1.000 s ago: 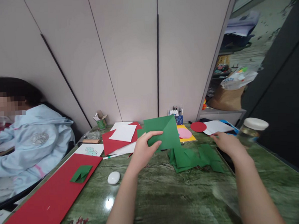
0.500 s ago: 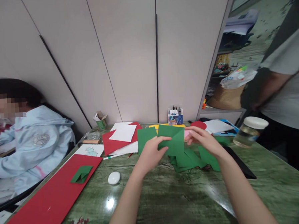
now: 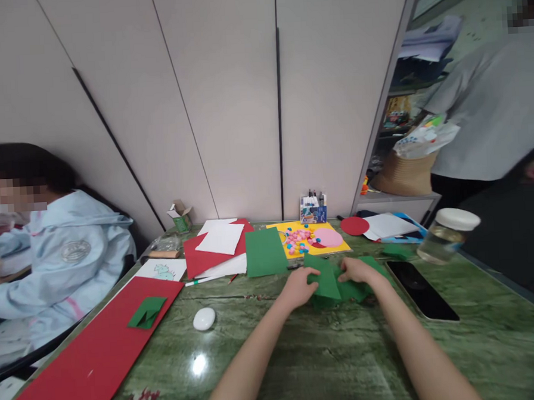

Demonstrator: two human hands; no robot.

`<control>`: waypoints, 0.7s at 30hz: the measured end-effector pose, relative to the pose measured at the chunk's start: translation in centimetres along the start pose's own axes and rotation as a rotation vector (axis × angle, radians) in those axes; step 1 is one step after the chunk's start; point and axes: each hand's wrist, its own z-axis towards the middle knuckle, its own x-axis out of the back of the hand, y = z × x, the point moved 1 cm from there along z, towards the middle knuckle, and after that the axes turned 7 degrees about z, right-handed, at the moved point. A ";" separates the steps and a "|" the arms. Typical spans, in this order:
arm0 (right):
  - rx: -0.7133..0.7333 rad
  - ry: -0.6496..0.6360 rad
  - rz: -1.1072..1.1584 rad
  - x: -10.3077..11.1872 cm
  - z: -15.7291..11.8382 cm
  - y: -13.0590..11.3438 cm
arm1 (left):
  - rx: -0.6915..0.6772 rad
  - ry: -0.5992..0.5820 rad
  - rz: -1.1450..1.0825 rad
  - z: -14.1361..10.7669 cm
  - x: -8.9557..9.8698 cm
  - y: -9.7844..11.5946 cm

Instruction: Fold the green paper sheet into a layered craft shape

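My left hand (image 3: 300,289) pinches a piece of green paper (image 3: 325,278) by its left edge, low over the table. Just to the right, my right hand (image 3: 359,271) is curled, its fingertips closed on green paper in a loose heap of green pieces (image 3: 353,292). How firmly it grips is hard to see, as the fingertips are partly hidden. A flat green sheet (image 3: 266,252) lies beyond my left hand. Behind both hands is a yellow sheet (image 3: 275,228) bearing small pink, blue and yellow bits and a pink paper circle (image 3: 328,237).
A phone (image 3: 423,290) and a lidded jar (image 3: 448,236) stand to the right. On the left are a white oval object (image 3: 204,318) and a long red sheet (image 3: 73,359) with a folded green piece (image 3: 147,312). One person sits at left; another stands at right.
Both hands have come down from holding green paper up to the pile on the table. The yellow sheet and phone are now uncovered. The person at right has shifted position.
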 end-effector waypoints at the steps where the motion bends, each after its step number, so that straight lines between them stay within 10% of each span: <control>1: 0.000 -0.046 0.012 -0.1 0.2 0.3 | 0.006 -0.023 0.008 0.1 -0.7 -0.4; 6: -0.020 -0.118 0.041 1.4 0.0 2.1 | 0.012 -0.119 0.039 0.3 -2.5 -1.6; 12: -0.262 0.237 -0.071 4.9 -1.5 3.6 | 0.028 -0.157 0.062 0.0 -2.7 -1.2; 21: 0.001 0.367 -0.173 2.6 -6.1 -3.2 | 0.143 0.008 0.193 0.2 2.5 -1.5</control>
